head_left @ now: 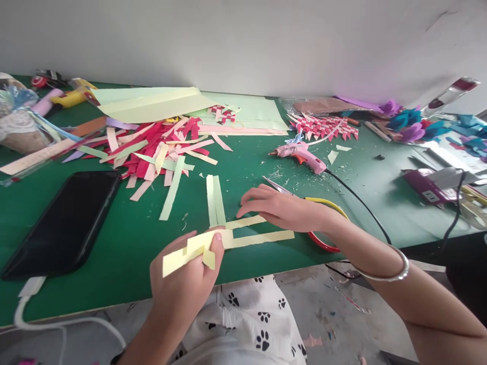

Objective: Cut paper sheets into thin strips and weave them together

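Observation:
Near the table's front edge my left hand [186,268] pinches a woven piece of paper strips [198,244] between thumb and fingers. Two pale green strips [215,200] stick out of it away from me, and two pale yellow strips [262,239] stretch to the right. My right hand [272,205] hovers over the upper yellow strip with its fingers apart and slightly bent, holding nothing visible. Scissors [329,203] with yellow and red handles lie partly under my right hand and wrist.
A phone [64,223] with a white cable lies at the left. Behind are piled red, pink and green strips [152,152] and pale sheets [152,104]. A pink glue gun [302,154] with a black cord, woven red pieces [323,125] and a purple box [431,187] are rightward.

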The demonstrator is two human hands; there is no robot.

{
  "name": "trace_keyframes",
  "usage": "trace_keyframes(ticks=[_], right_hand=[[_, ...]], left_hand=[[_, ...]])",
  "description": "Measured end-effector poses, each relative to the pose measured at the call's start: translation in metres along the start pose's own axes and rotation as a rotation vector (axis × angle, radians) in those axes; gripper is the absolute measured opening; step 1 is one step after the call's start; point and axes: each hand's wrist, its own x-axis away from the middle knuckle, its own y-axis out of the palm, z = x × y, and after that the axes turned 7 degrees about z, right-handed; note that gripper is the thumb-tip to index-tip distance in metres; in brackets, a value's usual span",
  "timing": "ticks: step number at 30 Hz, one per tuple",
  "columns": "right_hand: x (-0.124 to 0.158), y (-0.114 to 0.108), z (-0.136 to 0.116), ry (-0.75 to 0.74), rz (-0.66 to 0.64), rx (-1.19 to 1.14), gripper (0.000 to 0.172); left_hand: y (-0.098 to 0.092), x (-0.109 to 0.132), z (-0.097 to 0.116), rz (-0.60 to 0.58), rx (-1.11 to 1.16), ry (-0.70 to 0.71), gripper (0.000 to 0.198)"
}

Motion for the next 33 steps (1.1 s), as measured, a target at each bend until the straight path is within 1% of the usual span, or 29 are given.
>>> trace_keyframes(ticks=[2,7,10,14,17,21,27,30,33], right_hand=[[0.006,-0.001,0.000,0.021,0.013,0.015,0.032],[0.017,0.001,-0.004,0.165,0.034,0.137,0.026],[0.018,0.004,-0.004,0.193,0.023,0.129,0.021],[0.015,0.004,0.000,0.210,-0.010,0.095,0.025],[0.013,0.001,0.002,0.223,-0.026,0.054,0.026],[0.011,-0.003,0.000,0.249,-0.048,0.039,0.020],[0.015,0.003,-0.014,0.286,0.027,0.167,0.022],[0.017,0.007,-0.016,0.279,0.023,0.108,0.022],[0.016,0.006,-0.012,0.268,-0.004,0.054,0.018]], left_hand=[[0.000,0.000,0.000,0.000,0.004,0.018,0.032],[0.000,0.001,-0.001,0.002,0.007,0.014,0.029],[-0.001,0.001,-0.001,-0.002,0.022,0.013,0.030],[-0.001,-0.001,0.000,-0.018,0.026,0.002,0.030],[-0.001,-0.001,0.000,-0.004,0.032,0.005,0.032],[0.000,0.001,-0.001,0.002,0.024,-0.005,0.033],[-0.001,0.000,-0.001,0.009,0.030,0.007,0.033],[-0.001,0.000,-0.001,0.011,0.041,0.012,0.031],[-0.002,0.001,-0.001,0.009,0.062,0.017,0.029]])
